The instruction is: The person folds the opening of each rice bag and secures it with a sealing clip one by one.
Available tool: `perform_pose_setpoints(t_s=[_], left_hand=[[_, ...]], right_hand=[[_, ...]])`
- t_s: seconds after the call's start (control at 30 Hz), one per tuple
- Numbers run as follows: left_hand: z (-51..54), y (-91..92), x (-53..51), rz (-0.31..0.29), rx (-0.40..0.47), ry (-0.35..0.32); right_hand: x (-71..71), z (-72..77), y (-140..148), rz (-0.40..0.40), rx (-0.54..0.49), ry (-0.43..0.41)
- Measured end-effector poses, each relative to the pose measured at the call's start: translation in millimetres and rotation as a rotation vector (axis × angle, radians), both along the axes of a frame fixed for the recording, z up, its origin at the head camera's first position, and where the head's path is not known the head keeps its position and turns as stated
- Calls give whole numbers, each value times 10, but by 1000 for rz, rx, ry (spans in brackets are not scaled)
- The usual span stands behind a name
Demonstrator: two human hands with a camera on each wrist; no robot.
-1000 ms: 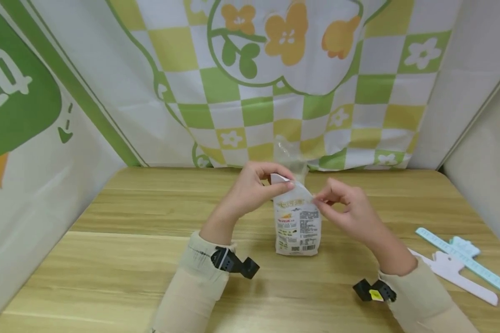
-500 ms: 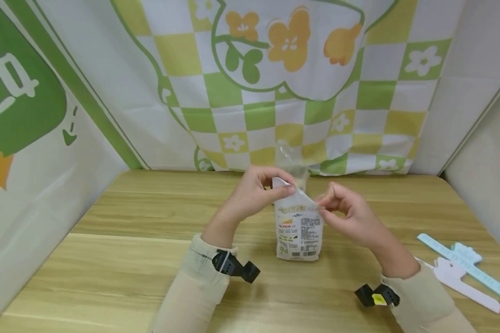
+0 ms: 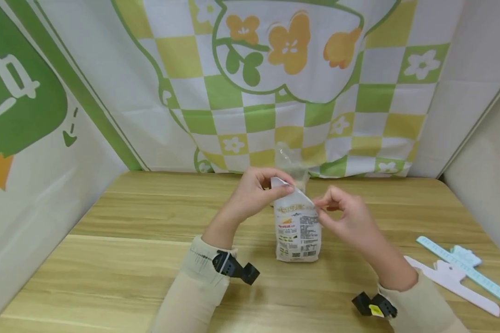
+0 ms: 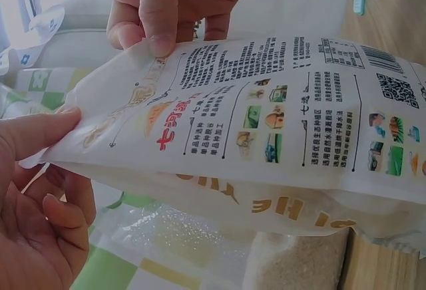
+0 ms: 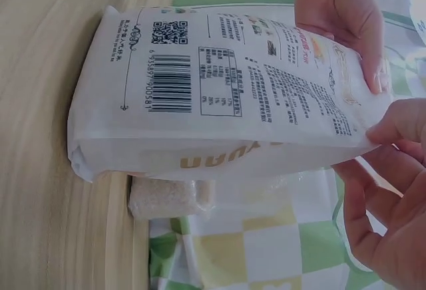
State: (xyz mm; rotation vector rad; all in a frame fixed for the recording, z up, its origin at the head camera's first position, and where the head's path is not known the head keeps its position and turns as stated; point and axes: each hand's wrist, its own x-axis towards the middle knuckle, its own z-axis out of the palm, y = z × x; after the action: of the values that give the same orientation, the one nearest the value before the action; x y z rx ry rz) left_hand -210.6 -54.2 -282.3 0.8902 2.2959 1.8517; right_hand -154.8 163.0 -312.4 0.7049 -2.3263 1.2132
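A white printed bag (image 3: 297, 231) stands upright on the table, its top slanting down to the right. My left hand (image 3: 256, 192) pinches the upper left of its top edge between thumb and fingers. At the right end of that edge, my right hand (image 3: 350, 217) pinches the bag with thumb and forefinger. In the left wrist view the bag (image 4: 266, 117) has its lettered side gusset showing, with the left hand (image 4: 46, 197) at its top corner. The right wrist view shows the barcode side of the bag (image 5: 200, 90) and the right hand (image 5: 393, 190) gripping the near corner.
Behind the white bag stands a clear plastic bag (image 3: 291, 162) with pale contents (image 5: 163, 197). On the wooden table (image 3: 129, 263) at the right lie a light blue clip (image 3: 479, 274) and a white clip (image 3: 468, 289), overlapping. A checkered cloth (image 3: 258, 118) hangs at the back.
The head view has shifted slightly, so the table and bag appear a little lower. Both hands keep their hold on the bag's top edge, with only small shifts of the right hand.
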Motion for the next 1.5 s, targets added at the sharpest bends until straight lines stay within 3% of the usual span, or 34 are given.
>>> perform_pose_setpoints(t_s=[0.1,0.23,0.33,0.63,1.03,1.33,1.5], left_hand=[[-15,8,1,-15,-1,-5],[-29,17,-1,-33,-9,6],[-42,20,-13,-40,-14,13],[-61,5,-25,-67,-41,83],[-75,-51,-6,-114,-25,44],[-28,-89,-43,-130,-18,37],[-2,-83,-41,-136,-11,30]], right_hand=[[13,-12,11,31,-51,-94],[0,-30,55,155,-214,-306],[-16,-42,84,205,-271,-354],[6,-68,101,123,-229,-228],[-75,-153,175,372,-246,-232],[-140,-109,182,435,-247,-244],[-145,-60,174,390,-259,-317]])
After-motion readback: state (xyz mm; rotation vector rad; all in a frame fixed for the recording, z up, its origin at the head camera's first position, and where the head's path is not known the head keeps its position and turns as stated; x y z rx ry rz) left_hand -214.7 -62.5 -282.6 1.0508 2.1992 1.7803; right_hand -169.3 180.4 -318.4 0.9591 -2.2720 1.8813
